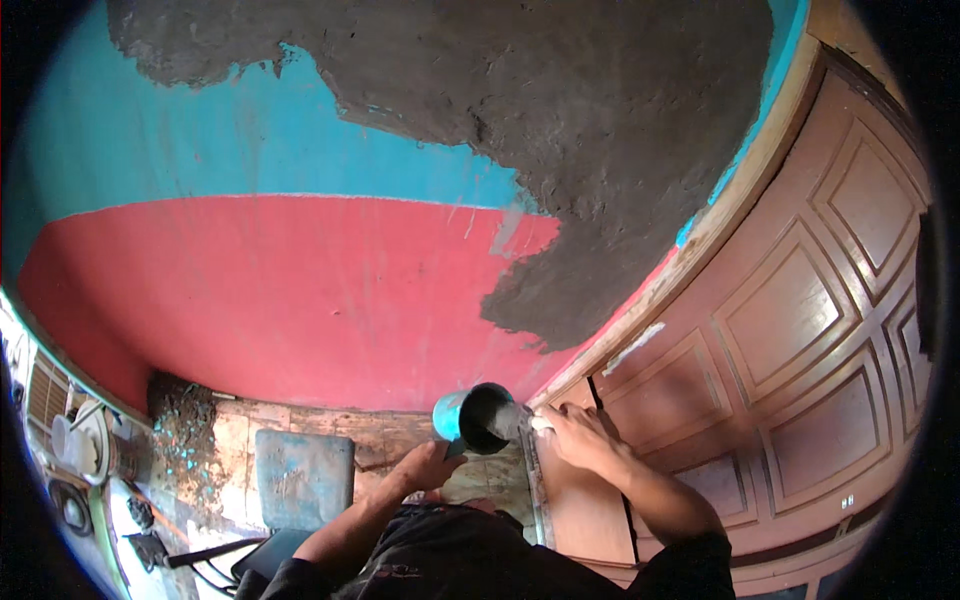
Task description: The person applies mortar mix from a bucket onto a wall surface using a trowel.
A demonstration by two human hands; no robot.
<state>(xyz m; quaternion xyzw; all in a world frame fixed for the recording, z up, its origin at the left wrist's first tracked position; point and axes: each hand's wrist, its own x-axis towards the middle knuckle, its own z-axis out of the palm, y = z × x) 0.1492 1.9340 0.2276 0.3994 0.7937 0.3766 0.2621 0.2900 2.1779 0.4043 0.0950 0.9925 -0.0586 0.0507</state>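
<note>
Nearby, the left hand (425, 466) is curled round the handle of a blue dipper (476, 415), held between both hands; the right hand (580, 438) grips a pale-handled tool (514, 421) at its dark mouth. Beyond rises a red-and-blue wall (300, 290), partly plastered grey.

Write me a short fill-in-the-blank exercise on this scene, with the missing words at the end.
1. The left hand holds the dipper by its ____.
2. On the wall, the blue paint lies ____ the pink paint.
3. The paneled door is on the ____ side of the picture.

Missing words: handle; above; right.
</note>
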